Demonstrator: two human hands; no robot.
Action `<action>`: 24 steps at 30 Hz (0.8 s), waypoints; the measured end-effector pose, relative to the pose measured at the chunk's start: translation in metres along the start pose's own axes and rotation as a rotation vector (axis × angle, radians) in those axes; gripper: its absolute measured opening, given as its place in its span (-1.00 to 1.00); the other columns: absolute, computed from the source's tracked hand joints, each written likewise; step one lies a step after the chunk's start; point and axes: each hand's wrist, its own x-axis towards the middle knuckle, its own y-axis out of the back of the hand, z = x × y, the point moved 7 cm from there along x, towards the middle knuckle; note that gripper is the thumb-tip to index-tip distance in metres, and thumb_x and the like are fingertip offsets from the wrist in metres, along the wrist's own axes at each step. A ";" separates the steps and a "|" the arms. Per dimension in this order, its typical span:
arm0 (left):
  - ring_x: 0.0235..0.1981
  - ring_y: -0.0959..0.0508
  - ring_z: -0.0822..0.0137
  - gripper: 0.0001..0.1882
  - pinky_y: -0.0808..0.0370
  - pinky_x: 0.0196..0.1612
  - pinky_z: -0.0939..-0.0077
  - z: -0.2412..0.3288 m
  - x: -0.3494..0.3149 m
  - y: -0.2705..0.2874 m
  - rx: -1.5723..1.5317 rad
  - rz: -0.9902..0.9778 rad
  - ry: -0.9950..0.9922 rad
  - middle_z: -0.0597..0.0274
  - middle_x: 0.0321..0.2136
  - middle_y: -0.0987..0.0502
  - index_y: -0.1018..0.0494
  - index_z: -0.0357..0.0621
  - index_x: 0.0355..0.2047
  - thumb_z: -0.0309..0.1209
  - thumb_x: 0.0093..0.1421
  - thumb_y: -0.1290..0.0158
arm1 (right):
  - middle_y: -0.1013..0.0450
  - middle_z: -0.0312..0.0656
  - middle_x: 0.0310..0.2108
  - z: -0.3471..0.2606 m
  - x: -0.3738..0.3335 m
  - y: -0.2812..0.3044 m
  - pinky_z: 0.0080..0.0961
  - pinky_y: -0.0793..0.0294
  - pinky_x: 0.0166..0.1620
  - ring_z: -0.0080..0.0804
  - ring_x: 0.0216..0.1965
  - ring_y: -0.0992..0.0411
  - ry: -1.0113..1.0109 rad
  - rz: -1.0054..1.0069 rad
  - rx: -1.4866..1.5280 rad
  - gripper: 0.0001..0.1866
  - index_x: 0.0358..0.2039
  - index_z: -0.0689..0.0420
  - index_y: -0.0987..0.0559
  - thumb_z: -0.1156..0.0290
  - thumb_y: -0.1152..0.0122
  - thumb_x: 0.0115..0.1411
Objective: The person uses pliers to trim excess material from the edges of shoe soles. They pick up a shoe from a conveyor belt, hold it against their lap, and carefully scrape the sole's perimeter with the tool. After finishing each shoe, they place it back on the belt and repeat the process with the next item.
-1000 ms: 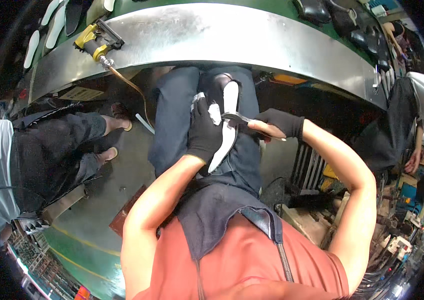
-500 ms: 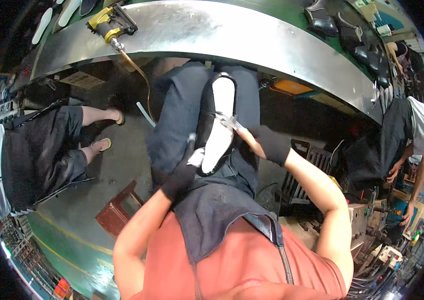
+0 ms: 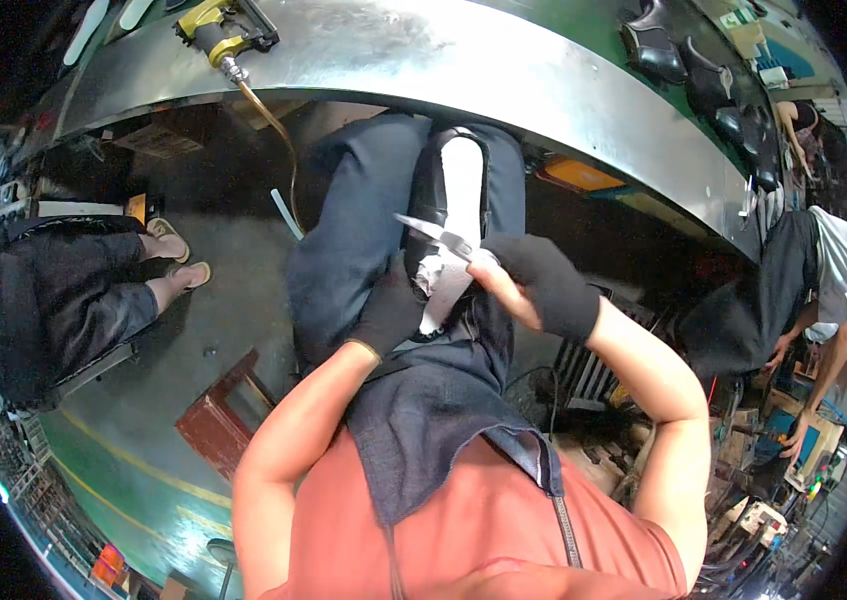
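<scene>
A black shoe [image 3: 431, 190] lies sole-up across my lap, its long white bottom [image 3: 463, 180] facing me. My left hand [image 3: 392, 305], in a black fingerless glove, is closed around the near left side of the shoe. Crumpled white material [image 3: 428, 274] shows by its fingertips. My right hand [image 3: 539, 285], gloved the same way, grips a shiny metal hand tool [image 3: 439, 234] above the shoe. The tool tapers to a point toward the left; its exact kind is unclear. Its grip is hidden in my fist.
A metal-edged bench [image 3: 424, 60] runs ahead of my knees, bearing a yellow-black air nailer [image 3: 224, 35] with a hose and several black shoes [image 3: 656, 45]. A reddish-brown stool [image 3: 224, 415] stands at left. Other people are at far left [image 3: 74, 310] and right [image 3: 824, 290].
The tool has swung so its point lies further left, clearer of the shoe's bottom. My left hand has shifted up and right along the shoe. The person at left has moved their feet.
</scene>
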 end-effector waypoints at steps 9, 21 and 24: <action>0.15 -0.30 -0.05 -0.01 -0.24 0.18 0.23 0.019 -0.028 0.003 -0.131 -0.104 0.091 -0.27 0.09 -0.26 0.00 -0.39 0.19 -0.17 -0.08 -0.32 | -0.45 0.16 -0.52 0.026 -0.004 -0.021 -0.09 -0.43 -0.39 0.14 -0.46 -0.46 -0.001 0.078 -0.168 -0.55 -0.48 0.22 -0.55 0.08 0.04 0.28; 0.17 -0.29 -0.06 0.02 -0.23 0.20 0.22 0.049 -0.048 0.039 -0.028 0.016 0.150 -0.25 0.12 -0.27 0.01 -0.37 0.25 -0.15 -0.07 -0.31 | -0.45 0.05 -0.52 0.084 -0.058 -0.047 -0.27 -0.35 -0.40 -0.13 -0.52 -0.43 -0.295 0.222 0.253 -0.58 -0.43 0.27 -0.51 0.15 0.07 0.32; 0.10 -0.38 -0.06 -0.08 -0.27 0.17 0.22 0.059 -0.057 0.068 0.157 0.010 0.095 -0.20 0.02 -0.39 -0.15 -0.30 0.19 -0.13 -0.08 -0.32 | -0.50 -0.06 -0.44 0.095 -0.051 -0.062 -0.36 -0.39 -0.30 -0.29 -0.41 -0.44 -0.448 0.119 0.229 -0.60 -0.31 0.26 -0.53 0.15 0.10 0.34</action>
